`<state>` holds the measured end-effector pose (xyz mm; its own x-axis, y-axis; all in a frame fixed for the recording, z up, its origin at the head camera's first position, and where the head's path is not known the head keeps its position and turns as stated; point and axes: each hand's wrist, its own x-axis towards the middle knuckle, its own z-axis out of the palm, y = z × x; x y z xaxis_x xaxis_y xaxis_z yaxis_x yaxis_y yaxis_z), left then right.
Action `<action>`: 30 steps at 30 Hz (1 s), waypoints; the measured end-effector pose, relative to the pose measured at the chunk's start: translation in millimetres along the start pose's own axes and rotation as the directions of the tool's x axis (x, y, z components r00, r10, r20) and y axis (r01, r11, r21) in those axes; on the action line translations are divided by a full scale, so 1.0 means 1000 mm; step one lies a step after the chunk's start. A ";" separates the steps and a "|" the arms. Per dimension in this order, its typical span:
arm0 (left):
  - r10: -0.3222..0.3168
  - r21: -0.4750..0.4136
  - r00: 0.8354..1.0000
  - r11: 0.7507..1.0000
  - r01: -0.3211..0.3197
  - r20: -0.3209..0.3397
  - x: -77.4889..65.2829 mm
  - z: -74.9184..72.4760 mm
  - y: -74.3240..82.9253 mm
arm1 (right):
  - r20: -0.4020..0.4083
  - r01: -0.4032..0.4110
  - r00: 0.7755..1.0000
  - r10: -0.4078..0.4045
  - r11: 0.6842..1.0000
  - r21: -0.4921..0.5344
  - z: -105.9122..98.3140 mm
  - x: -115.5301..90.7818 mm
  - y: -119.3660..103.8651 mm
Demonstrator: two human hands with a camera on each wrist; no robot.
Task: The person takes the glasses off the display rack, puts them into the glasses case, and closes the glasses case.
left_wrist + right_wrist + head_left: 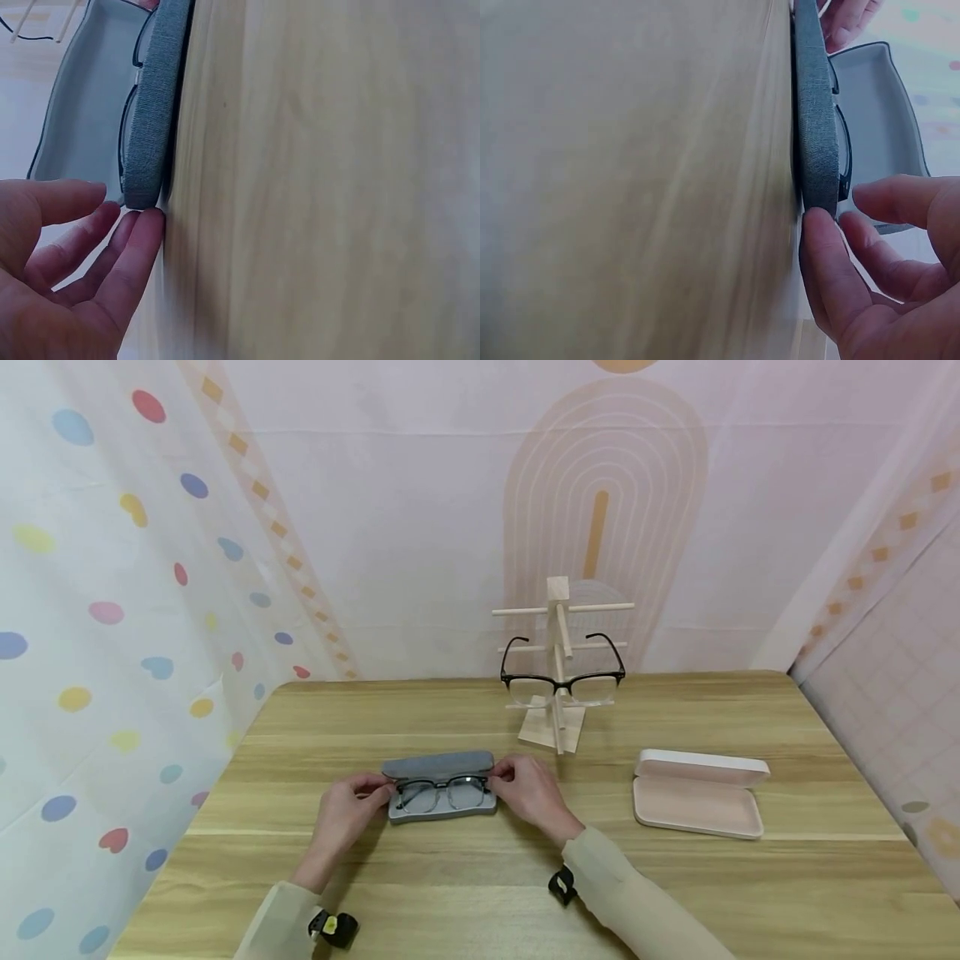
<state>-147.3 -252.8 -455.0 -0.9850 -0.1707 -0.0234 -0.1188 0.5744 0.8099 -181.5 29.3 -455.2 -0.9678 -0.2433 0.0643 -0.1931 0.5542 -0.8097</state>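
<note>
Your left hand and right hand touch the two ends of the open grey case, each with thumb and fingertips apart; the case lies on the bench, its long axis from left to right, the right end slightly farther from you; inside it the clear-lensed glasses lie along the same axis, their front toward you; behind to the right stands a wooden rack with black-rimmed glasses.

A grey, textured eyeglass case lies open nearer the left than the right edge of the tabletop, clear-lensed, dark-browed eyeglasses resting in its lower half.
</note>
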 end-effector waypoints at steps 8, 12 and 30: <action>-0.037 -0.113 0.999 0.993 0.038 0.008 -0.010 -0.007 0.000 | 0.031 0.007 0.999 -0.012 0.988 0.154 -0.008 -0.011 0.006; -0.036 -0.118 0.999 0.992 0.036 -0.002 -0.015 -0.011 -0.001 | 0.053 0.021 0.998 -0.034 0.973 0.231 -0.012 -0.018 0.007; 0.058 -0.146 0.998 0.987 -0.059 -0.010 -0.027 -0.011 0.014 | 0.066 0.084 0.992 -0.108 0.952 0.294 -0.017 -0.029 0.001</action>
<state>-121.4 -249.3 -436.4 -0.9890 -0.1451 0.0295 -0.0410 0.4601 0.8869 -156.4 50.4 -448.2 -0.9284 -0.3541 0.1129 -0.2181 0.2729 -0.9370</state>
